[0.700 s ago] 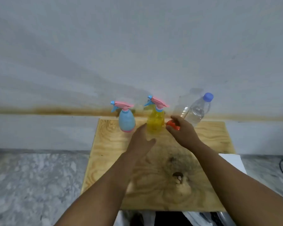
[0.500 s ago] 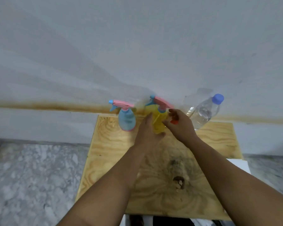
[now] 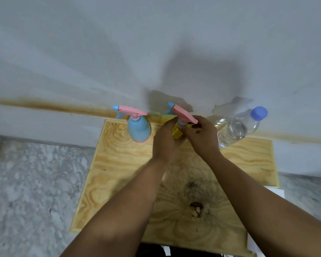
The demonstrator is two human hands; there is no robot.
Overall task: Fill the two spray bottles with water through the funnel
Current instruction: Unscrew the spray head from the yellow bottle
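The small yellow plastic spray bottle (image 3: 176,134) stood between the hands, left hand (image 3: 166,143) gripping its light, slick body, right hand (image 3: 202,138) pinching its pink trigger head (image 3: 183,114), likely the place to unscrew

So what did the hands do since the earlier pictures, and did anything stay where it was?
Both hands closed in on the yellow spray bottle: the left hand now grips its body, the right hand has moved up to its neck under the pink trigger head. The blue spray bottle and the water bottle stayed put.
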